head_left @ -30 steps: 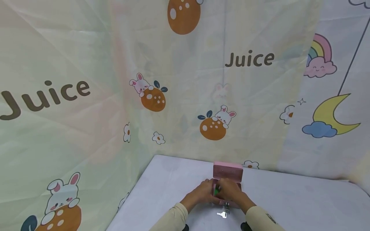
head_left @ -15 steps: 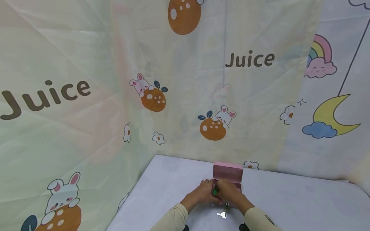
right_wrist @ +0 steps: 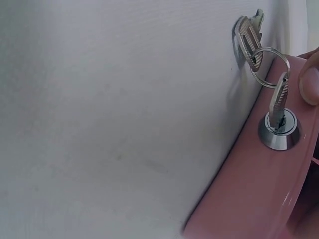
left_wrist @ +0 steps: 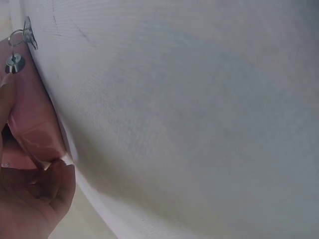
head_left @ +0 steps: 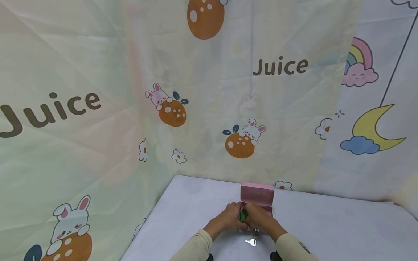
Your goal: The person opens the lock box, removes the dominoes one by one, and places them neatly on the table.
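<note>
A pink cash box (head_left: pixel 257 194) stands on the table with its lid raised. My left hand (head_left: pixel 231 216) grips the box's left side; in the left wrist view its fingers (left_wrist: pixel 61 181) curl at the box's end, and its thumb lies near the lock. Over the box's inside is my right hand (head_left: pixel 258 216), fingers curled downward at a small green thing (head_left: pixel 242 216) that it seems to pinch. The fingertips and most of the green thing are hidden. One key (right_wrist: pixel 278 102) sits in the round lock (right_wrist: pixel 280 134) on the front.
From the inserted key hangs a ring (right_wrist: pixel 285 59) with further keys (right_wrist: pixel 249 42) that touch the white tabletop (head_left: pixel 202 195). Behind the table's far edge hangs a printed cloth (head_left: pixel 196 108); another wall of cloth (head_left: pixel 81 163) rises on the left.
My right hand has shifted slightly left inside the box, and the green thing has moved a little left with it. My left hand keeps its grip on the box.
</note>
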{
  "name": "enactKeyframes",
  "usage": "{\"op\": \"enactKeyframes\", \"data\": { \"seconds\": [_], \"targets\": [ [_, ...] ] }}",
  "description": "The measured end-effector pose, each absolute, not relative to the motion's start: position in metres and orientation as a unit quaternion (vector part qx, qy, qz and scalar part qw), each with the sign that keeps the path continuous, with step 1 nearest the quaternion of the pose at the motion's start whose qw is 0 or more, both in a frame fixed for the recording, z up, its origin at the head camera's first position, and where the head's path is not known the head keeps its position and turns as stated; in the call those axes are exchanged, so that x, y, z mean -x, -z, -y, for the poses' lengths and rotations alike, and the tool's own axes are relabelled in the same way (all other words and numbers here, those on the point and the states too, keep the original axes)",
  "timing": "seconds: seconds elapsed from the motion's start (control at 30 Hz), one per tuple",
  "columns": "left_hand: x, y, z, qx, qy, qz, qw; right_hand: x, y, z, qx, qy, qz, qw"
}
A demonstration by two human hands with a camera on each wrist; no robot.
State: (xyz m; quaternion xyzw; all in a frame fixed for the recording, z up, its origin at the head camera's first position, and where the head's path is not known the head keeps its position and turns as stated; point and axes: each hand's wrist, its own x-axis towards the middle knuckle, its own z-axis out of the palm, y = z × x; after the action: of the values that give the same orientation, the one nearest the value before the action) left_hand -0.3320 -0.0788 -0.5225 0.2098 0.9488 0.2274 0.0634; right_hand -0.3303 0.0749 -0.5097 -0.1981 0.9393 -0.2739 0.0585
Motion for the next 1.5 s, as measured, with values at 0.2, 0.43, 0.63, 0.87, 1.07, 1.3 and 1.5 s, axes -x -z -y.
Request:
{"op": "enactKeyframes", "data": {
  "seconds": [0.2, 0.43, 0.63, 0.87, 1.07, 1.3, 1.5],
  "targets": [
    [0.3317, 0.5238, 0.0790, -0.210, -0.232, -0.948, 0.064, 0.3325, 0.5143, -0.0760, 0.187, 0.279, -0.939, 0.076],
    [0.3313, 0.5229, 0.0800, -0.217, -0.236, -0.945, 0.062, 0.3342, 0.5155, -0.0733, 0.173, 0.277, -0.943, 0.070],
    [0.3315, 0.5222, 0.0795, -0.214, -0.227, -0.948, 0.064, 0.3336, 0.5146, -0.0739, 0.181, 0.270, -0.944, 0.060],
    [0.3321, 0.5229, 0.0787, -0.220, -0.226, -0.947, 0.059, 0.3320, 0.5115, -0.0754, 0.199, 0.264, -0.942, 0.055],
    [0.3311, 0.5211, 0.0788, -0.215, -0.235, -0.946, 0.065, 0.3322, 0.5089, -0.0760, 0.207, 0.266, -0.940, 0.055],
    [0.3291, 0.5191, 0.0789, -0.215, -0.237, -0.945, 0.066, 0.3328, 0.5085, -0.0771, 0.196, 0.275, -0.939, 0.068],
    [0.3274, 0.5183, 0.0788, -0.207, -0.237, -0.947, 0.072, 0.3318, 0.5073, -0.0794, 0.199, 0.274, -0.939, 0.065]
  ]
}}
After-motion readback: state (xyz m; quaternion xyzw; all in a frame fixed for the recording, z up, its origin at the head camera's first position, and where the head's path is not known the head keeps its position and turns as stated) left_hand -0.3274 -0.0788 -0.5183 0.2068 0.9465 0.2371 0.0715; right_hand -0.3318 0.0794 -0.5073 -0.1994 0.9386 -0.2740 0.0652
